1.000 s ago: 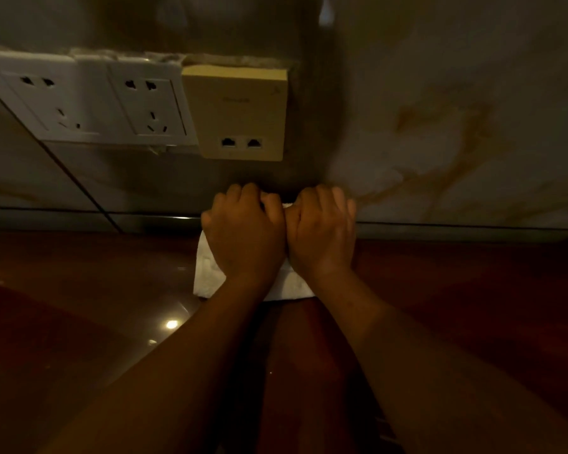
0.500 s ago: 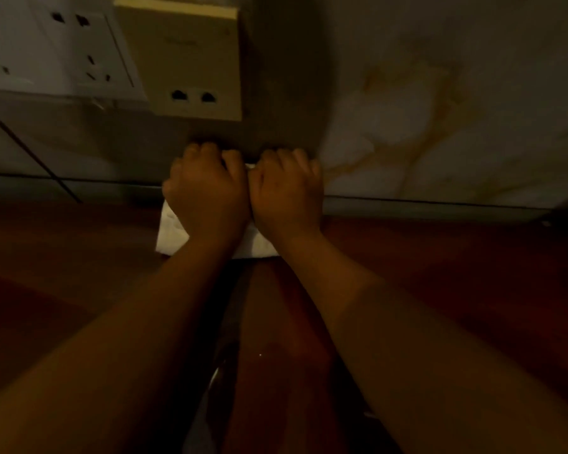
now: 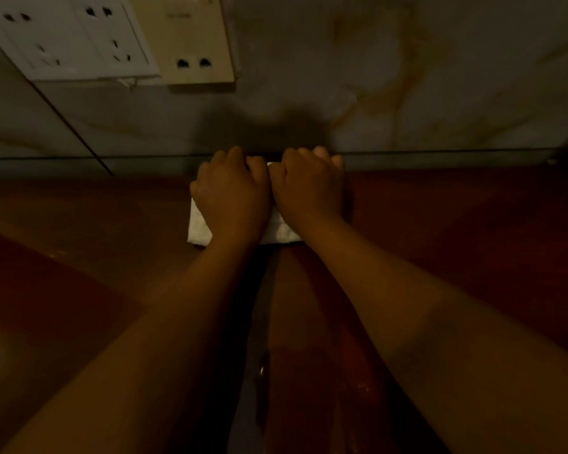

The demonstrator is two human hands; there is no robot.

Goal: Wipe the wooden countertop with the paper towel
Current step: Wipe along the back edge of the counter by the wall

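Note:
A folded white paper towel (image 3: 199, 229) lies on the dark red-brown wooden countertop (image 3: 95, 244), close to the foot of the wall. My left hand (image 3: 232, 198) and my right hand (image 3: 309, 188) sit side by side on top of it and cover most of it. Both hands show their knuckles, with the fingers bent down over the towel's far edge. The fingertips are hidden. Only the towel's left side and its near edge show.
A marbled wall (image 3: 440, 93) rises right behind the hands, with a narrow strip along its base. White power sockets (image 3: 79, 44) and a beige panel with two ports (image 3: 194, 44) hang on the wall at the upper left. The lighting is dim.
Both hands and the towel have slid a little to the right along the foot of the wall, away from under the beige panel. The hands' hold on the towel looks the same.

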